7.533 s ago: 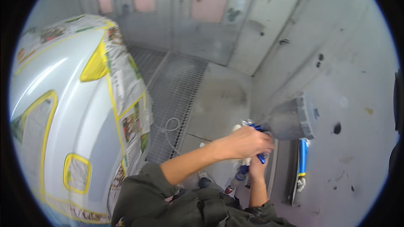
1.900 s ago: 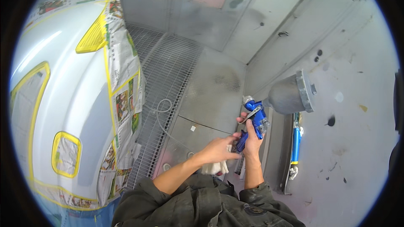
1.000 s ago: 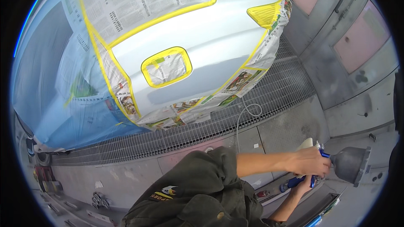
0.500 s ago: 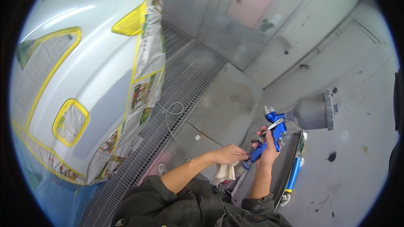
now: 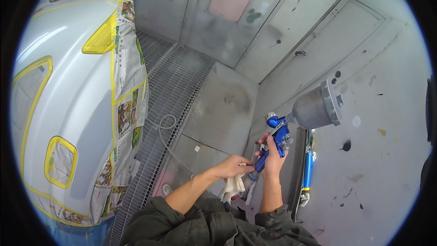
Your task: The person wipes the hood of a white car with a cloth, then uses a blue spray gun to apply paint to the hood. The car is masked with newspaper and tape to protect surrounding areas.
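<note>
A blue spray gun [image 5: 283, 140] with a grey, paint-stained cup [image 5: 313, 108] lies tilted in my right hand [image 5: 274, 160], whose fingers wrap its handle beside the silver trigger. My left hand [image 5: 231, 167] is closed, its fingertips at the bottom end of the handle. From that hand hangs a crumpled off-white cloth [image 5: 233, 187]. What exactly the left fingertips pinch at the handle's end is partly hidden.
To the left stands a silver-white car body [image 5: 79, 95] with a grey patch, masked by newspaper [image 5: 124, 114] and yellow tape. A pale hose [image 5: 160, 130] crosses the floor grating [image 5: 170, 82]. Against the right-hand wall [image 5: 364, 155] is a blue tube-shaped tool [image 5: 308, 171] beside a dark ledge.
The view has swung, so the car and the wall sit farther left in the picture. Both hands keep their hold, and the spray gun's cup is tipped slightly higher at its far end.
</note>
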Available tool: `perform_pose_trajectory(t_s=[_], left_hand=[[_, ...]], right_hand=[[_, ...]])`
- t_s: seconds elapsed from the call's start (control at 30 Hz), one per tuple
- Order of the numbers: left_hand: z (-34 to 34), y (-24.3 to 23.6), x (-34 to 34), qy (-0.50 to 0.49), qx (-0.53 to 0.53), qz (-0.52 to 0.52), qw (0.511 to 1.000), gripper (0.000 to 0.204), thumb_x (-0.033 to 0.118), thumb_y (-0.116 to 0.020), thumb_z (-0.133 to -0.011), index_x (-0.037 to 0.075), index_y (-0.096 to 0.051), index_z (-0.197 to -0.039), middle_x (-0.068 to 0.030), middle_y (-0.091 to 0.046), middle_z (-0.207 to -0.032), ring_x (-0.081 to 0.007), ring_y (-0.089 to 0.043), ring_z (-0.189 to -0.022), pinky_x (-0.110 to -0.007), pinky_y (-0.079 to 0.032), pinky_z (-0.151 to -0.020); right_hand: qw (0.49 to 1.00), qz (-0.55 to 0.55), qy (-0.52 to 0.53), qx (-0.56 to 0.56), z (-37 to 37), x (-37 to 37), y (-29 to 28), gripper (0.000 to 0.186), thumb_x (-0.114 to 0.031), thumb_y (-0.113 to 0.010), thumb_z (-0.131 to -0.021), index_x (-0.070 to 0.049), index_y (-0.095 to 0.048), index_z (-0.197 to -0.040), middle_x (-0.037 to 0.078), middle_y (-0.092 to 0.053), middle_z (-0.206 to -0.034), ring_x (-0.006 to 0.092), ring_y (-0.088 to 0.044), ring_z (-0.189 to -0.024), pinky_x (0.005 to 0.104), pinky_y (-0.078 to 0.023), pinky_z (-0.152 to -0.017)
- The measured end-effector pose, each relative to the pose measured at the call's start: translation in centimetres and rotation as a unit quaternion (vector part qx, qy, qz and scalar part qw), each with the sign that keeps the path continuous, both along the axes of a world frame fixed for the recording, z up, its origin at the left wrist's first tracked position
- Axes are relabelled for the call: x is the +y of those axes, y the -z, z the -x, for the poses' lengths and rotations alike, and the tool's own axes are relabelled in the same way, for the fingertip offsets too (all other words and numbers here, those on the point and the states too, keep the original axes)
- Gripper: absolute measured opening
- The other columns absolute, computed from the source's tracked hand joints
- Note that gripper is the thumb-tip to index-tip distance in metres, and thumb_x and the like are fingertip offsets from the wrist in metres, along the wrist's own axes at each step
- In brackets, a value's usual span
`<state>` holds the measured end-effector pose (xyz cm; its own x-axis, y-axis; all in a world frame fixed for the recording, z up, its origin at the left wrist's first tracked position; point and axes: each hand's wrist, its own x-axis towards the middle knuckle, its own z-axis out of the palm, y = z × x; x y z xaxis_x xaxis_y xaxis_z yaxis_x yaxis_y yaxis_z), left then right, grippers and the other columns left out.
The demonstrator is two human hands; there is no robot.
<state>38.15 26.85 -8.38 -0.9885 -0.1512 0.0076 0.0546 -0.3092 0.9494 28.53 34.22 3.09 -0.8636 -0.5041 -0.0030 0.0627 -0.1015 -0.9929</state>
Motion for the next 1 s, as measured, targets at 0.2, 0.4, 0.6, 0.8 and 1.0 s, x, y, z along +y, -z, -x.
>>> perform_pose_trajectory(t_s=[0.2,0.4,0.6,0.8,1.0], left_hand=[[-0.3,0.0,0.1,-0.020,-0.017,-0.011,1.000,0.027,0.015,-0.070,-0.093,-0.005,-0.071,-0.112,-0.0055,-0.073,-0.101,-0.0088,-0.062,-0.094,-0.026,-0.050,-0.085],[-2.0,-4.7,-2.6,-0.170,0.004,0.209,0.963,0.017,0.012,-0.071,-0.090,0.002,-0.075,-0.103,-0.0094,-0.074,-0.101,-0.0143,-0.069,-0.085,-0.027,-0.053,-0.076],[0.5,-14.5,-4.1,-0.284,0.213,0.411,0.840,0.018,0.017,-0.068,-0.090,0.007,-0.074,-0.104,-0.0033,-0.072,-0.110,-0.0217,-0.071,-0.083,-0.031,-0.058,-0.071],[2.5,-14.8,-4.7,-0.224,0.265,0.492,0.799,0.022,0.020,-0.066,-0.090,0.011,-0.073,-0.109,-0.0014,-0.070,-0.115,-0.0208,-0.071,-0.086,-0.031,-0.059,-0.072],[-2.0,-8.6,-1.4,-0.283,0.005,0.260,0.923,0.053,0.030,-0.081,-0.080,0.003,-0.063,-0.122,-0.0109,-0.071,-0.109,-0.0242,-0.071,-0.098,-0.033,-0.056,-0.084]], right_hand=[[1.000,-0.001,-0.008,0.006,0.2,-0.4,0.0,0.016,-0.012,-0.062,-0.096,0.000,-0.063,-0.105,0.008,-0.065,-0.096,0.0137,-0.063,-0.081,0.0263,-0.051,-0.047],[1.000,0.022,0.005,0.011,-0.4,-0.9,-0.3,0.010,-0.010,-0.062,-0.095,-0.001,-0.061,-0.100,0.006,-0.062,-0.083,0.0115,-0.060,-0.071,0.0251,-0.045,-0.043],[0.993,0.060,-0.015,0.101,0.0,-0.2,2.3,0.021,-0.009,-0.057,-0.097,0.002,-0.056,-0.115,0.009,-0.062,-0.106,0.0141,-0.060,-0.098,0.0269,-0.052,-0.074],[0.992,0.037,-0.043,0.110,0.2,0.9,2.5,0.030,-0.007,-0.060,-0.097,0.000,-0.051,-0.125,0.007,-0.061,-0.112,0.0152,-0.061,-0.101,0.0290,-0.051,-0.084],[0.997,0.045,-0.056,0.017,0.5,1.0,0.0,0.024,-0.007,-0.061,-0.095,0.002,-0.062,-0.117,0.011,-0.069,-0.107,0.0187,-0.068,-0.093,0.0294,-0.061,-0.056]])
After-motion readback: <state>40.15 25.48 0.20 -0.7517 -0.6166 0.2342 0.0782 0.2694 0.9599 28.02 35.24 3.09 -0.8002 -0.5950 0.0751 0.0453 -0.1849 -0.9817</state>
